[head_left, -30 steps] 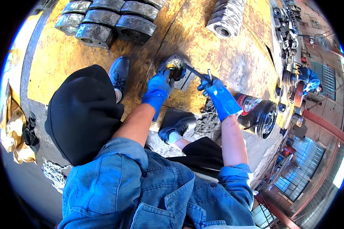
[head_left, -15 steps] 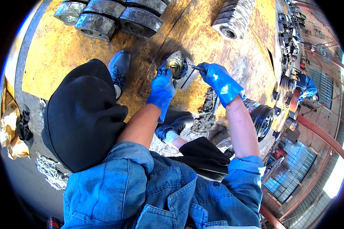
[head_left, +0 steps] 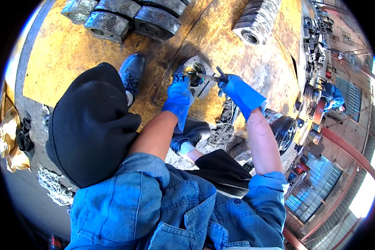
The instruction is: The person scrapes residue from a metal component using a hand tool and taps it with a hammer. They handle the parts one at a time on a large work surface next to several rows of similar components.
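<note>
My left hand (head_left: 179, 92), in a blue glove, lies against the near left side of a flanged metal part (head_left: 203, 90), its fingers curled at the rim. The part sits on the yellow, stained floor plate, with a round bore facing up and dark grime inside. On the part's right, my right hand (head_left: 236, 88), also blue-gloved, is closed round a hand tool (head_left: 221, 73). A dark rod-like piece rises from the fist, and a greyish flat piece points left over the bore. Motion blurs it, so its exact kind cannot be made out.
Heavy curved metal blocks (head_left: 108, 26) stand in rows at the far left. A stack of ringed metal parts (head_left: 256, 25) lies at the far right. My shoes flank the work. A dark round drum-like object (head_left: 284, 132) is beside my right forearm. Another person (head_left: 334, 96) is farther right.
The tool in my right hand has turned: its dark rod now points up and away, and a greyish piece reaches over the bore. My left hand has stayed at the rim.
</note>
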Tool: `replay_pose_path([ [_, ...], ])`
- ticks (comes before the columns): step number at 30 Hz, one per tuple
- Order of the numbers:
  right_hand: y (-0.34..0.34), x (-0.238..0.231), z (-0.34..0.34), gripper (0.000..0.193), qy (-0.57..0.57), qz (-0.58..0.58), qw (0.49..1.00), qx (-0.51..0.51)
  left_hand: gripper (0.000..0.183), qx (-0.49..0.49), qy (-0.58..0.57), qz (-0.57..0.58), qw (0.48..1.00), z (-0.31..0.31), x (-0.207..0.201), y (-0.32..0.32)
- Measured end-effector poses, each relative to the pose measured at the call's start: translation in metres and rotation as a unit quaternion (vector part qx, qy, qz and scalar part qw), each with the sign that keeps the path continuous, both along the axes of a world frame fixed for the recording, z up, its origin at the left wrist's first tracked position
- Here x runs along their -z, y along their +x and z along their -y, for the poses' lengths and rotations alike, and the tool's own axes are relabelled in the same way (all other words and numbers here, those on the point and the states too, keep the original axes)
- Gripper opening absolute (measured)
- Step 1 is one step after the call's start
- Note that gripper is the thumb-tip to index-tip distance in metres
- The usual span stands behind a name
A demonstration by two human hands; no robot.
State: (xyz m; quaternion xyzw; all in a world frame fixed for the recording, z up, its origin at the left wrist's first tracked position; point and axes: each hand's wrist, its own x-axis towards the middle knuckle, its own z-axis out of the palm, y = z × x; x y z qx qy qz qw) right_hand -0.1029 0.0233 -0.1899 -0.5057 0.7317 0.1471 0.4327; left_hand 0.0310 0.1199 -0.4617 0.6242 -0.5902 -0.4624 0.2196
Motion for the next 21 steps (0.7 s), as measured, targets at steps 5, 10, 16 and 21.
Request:
replay_pose_path([
  [5,0.026,-0.008,0.009,0.020,-0.079,-0.023,0.991,-0.102,0.017,-0.223,-0.007,-0.264,0.938,-0.002,0.044,0.001],
  [10,0.030,-0.032,-0.012,0.020,-0.145,-0.120,0.959,-0.212,0.046,0.081,-0.024,0.118,0.989,0.017,-0.099,0.031],
  [16,0.048,-0.022,-0.001,0.023,-0.100,-0.141,0.954,-0.246,0.067,0.059,-0.063,0.154,0.984,0.020,-0.110,0.052],
  [21,0.038,-0.016,-0.003,0.025,-0.057,-0.046,0.988,-0.136,0.064,0.096,0.042,0.091,0.990,0.028,-0.115,0.052],
])
